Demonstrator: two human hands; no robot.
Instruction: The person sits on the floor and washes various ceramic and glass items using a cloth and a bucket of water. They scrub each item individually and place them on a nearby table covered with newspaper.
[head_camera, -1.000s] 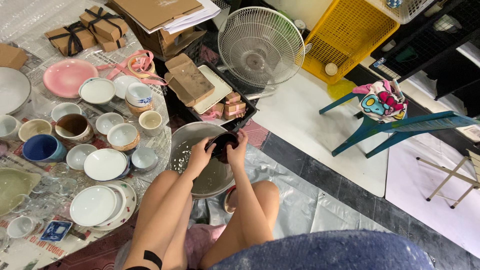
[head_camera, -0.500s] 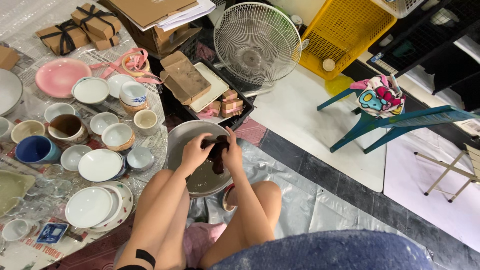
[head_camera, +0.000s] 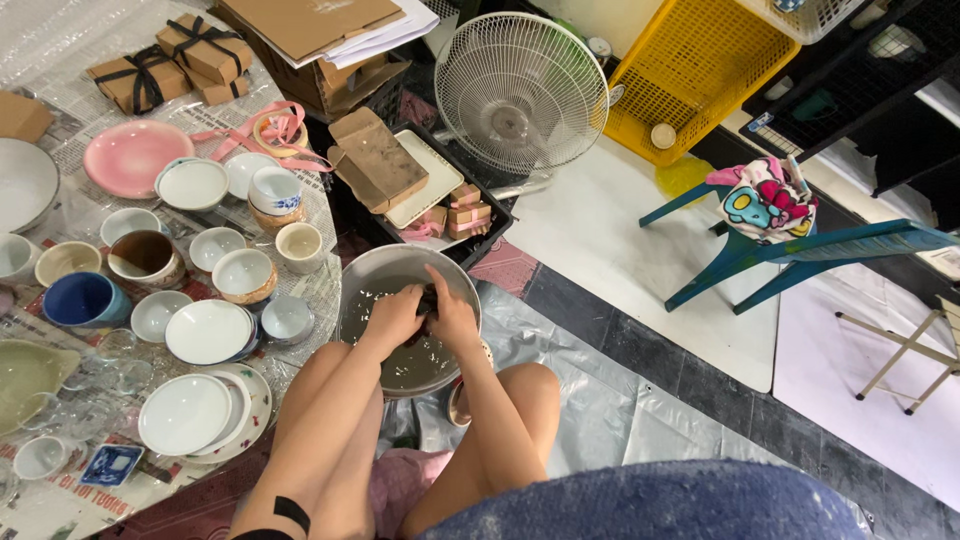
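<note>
A round metal basin (head_camera: 370, 268) with cloudy water stands on the floor in front of my knees. Both my hands are inside it. My left hand (head_camera: 392, 318) and my right hand (head_camera: 457, 320) are pressed together around a small dark piece of crockery (head_camera: 428, 298), which shows only as a dark patch between my fingers. Its shape is mostly hidden by my hands. Both forearms reach down from the bottom of the view.
Left of the basin lie several white plates (head_camera: 185, 412), bowls (head_camera: 243, 272), cups, a blue mug (head_camera: 80, 298) and a pink plate (head_camera: 130, 155) on newspaper. Behind are cardboard boxes (head_camera: 378, 160), a white fan (head_camera: 520, 92), a yellow crate (head_camera: 690, 75) and a blue chair (head_camera: 800, 250).
My hands have lowered the dark piece from above the basin's far rim down into the water. The view has shifted slightly.
</note>
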